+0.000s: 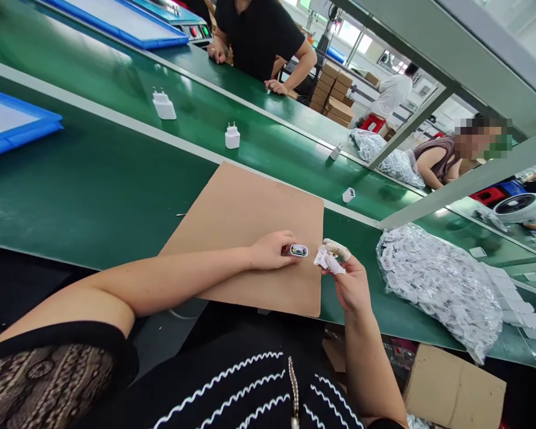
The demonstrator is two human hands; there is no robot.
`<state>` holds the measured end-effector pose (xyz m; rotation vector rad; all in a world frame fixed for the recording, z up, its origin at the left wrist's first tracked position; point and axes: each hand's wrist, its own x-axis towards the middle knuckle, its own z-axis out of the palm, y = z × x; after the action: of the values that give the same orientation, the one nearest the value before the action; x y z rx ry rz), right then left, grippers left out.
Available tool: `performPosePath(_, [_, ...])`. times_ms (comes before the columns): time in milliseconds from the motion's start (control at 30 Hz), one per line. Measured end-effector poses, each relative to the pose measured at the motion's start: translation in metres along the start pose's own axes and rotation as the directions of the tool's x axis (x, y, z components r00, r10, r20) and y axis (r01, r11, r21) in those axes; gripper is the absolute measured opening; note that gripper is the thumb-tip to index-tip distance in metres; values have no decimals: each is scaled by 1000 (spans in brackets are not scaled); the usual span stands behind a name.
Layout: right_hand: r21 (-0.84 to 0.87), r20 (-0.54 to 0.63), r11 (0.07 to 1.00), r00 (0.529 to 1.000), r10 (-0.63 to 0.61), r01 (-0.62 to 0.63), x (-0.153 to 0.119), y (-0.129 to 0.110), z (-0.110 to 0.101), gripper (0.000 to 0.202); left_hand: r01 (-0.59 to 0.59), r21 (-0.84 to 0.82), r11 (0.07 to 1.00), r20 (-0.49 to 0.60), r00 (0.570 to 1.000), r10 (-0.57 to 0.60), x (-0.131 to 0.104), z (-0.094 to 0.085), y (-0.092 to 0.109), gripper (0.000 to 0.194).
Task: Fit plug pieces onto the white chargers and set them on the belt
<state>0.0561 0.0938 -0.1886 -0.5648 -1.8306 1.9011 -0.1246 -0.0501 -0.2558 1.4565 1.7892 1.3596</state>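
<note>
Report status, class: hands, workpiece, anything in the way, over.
Left hand gripping white shell, open end showing. Right hand pinching white part, apart from shell. Nothing visible between them; cardboard under shell.

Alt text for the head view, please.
Left hand holds an open-ended white shell and right hand a small white part, above a cardboard sheet on a green bench. White chargers stand beyond; a clear bag of white pieces lies right.
</note>
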Motion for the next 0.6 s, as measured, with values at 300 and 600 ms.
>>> performPosePath(300, [-17, 56, 997, 995, 78, -77, 9, 5, 4, 40, 4, -12, 1000, 26, 1000, -4, 1, -3, 0, 20])
performPosePath(600, [-793, 293, 428, 888, -354, 433, 27, 12, 19, 23, -11, -2, 1000, 48, 999, 11, 2, -6, -2, 20])
